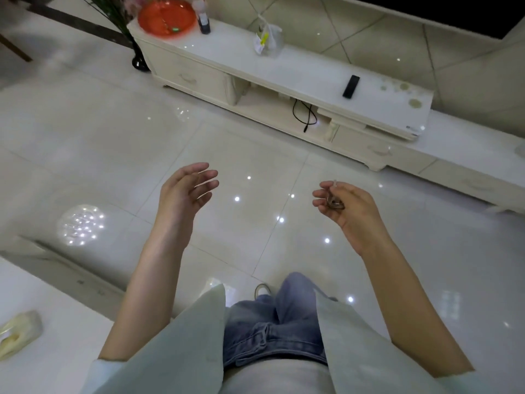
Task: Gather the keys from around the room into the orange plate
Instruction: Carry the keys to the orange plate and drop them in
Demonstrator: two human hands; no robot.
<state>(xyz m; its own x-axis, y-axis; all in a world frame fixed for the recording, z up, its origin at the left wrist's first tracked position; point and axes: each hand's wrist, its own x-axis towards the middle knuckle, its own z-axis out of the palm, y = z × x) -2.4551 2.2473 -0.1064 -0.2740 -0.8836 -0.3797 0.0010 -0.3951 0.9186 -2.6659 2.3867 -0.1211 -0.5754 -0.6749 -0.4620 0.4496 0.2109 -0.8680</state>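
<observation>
My right hand (pixel 345 206) is held out over the floor, palm up, its fingers curled round a small metal key on a ring (pixel 333 201). My left hand (pixel 187 191) hangs beside it with relaxed, straight fingers and holds nothing. The orange plate (pixel 167 16) stands far ahead on the left end of the white TV cabinet (pixel 306 72); something small and green lies in it, too blurred to name.
On the cabinet top stand a dark bottle (pixel 205 21), a clear plastic bag (pixel 267 41) and a black remote (pixel 351 86). A black vase (pixel 139 59) sits on the floor at the cabinet's left end. A white table (pixel 51 351) lies at my lower left. Glossy tiles stretch between.
</observation>
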